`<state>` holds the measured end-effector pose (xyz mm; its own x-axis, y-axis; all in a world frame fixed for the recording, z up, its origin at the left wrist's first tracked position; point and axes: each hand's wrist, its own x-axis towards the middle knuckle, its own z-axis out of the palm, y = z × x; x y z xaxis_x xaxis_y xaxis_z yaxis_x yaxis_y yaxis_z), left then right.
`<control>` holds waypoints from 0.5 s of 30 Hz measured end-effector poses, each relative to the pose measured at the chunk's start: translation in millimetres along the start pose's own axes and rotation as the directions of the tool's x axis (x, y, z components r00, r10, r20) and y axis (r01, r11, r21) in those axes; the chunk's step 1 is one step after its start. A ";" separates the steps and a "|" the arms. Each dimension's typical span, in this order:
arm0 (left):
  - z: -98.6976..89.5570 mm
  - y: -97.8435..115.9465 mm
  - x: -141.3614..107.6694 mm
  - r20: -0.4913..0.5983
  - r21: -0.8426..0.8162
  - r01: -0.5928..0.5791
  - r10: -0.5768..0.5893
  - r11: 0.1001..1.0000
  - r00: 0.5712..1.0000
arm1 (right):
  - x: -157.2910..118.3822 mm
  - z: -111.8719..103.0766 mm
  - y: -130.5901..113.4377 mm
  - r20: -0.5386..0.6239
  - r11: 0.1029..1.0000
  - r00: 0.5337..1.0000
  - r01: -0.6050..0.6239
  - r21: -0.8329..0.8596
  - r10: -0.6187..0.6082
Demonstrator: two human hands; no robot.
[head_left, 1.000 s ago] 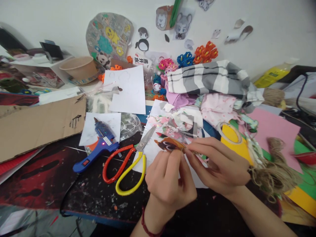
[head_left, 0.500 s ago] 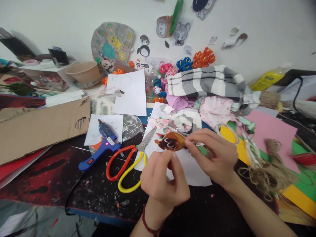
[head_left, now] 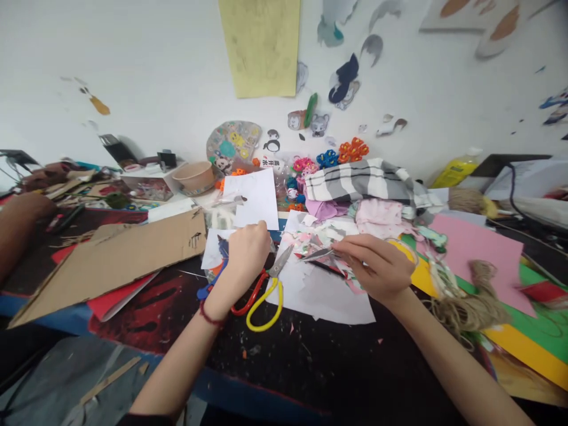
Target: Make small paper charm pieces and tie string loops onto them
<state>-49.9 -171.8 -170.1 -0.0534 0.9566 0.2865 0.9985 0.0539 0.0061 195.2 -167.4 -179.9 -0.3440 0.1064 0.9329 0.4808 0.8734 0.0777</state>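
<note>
My left hand [head_left: 248, 253] lies over the blue hot glue gun [head_left: 206, 289], fingers curled around its body; only the handle end and a bit of the barrel show. My right hand [head_left: 377, 267] pinches a small flat paper cutout [head_left: 318, 254], seen edge-on and pointing left over the white paper sheet [head_left: 328, 296]. Red-and-yellow-handled scissors [head_left: 262, 296] lie between my hands, just right of my left wrist, blades pointing toward the cutout.
A brown cardboard sheet [head_left: 110, 260] lies to the left. Another person's arm [head_left: 20, 222] rests at the far left. Striped and pink cloth [head_left: 368, 183], paper scraps, jute twine [head_left: 474, 302], coloured sheets [head_left: 483, 248] and a paper bowl [head_left: 194, 176] crowd the back and right.
My left hand let go of the cutout and moved left onto the glue gun. My right hand keeps the cutout, now turned edge-on. The view has lifted and shows more wall.
</note>
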 end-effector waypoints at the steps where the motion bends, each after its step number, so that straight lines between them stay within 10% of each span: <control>1: 3.3 -0.8 6.8 0.022 -0.007 -0.014 0.015 1.000 1.000 | 3.7 -2.2 -2.6 -0.004 0.998 0.999 0.048 -0.046 -0.048; 7: 11.7 1.6 18.4 0.045 -0.098 -0.081 0.086 0.992 0.995 | 23.8 -20.3 -15.2 0.087 0.962 0.961 0.268 -0.049 -0.263; 12: -29.3 0.6 11.8 -0.086 -0.241 -0.194 0.179 0.951 0.980 | 52.5 -32.5 -26.4 0.131 0.949 0.948 0.302 -0.091 -0.289; 15: -69.7 -3.0 1.7 -0.308 -0.670 -0.450 0.330 0.591 0.892 | 67.1 -34.9 -31.3 0.186 0.936 0.932 0.335 -0.111 -0.312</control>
<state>-52.3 -190.3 -102.8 0.2845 0.7831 0.5529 0.6206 -0.5901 0.5164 185.2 -204.2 -107.5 -0.6203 -0.0847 0.7798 0.4240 0.8001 0.4243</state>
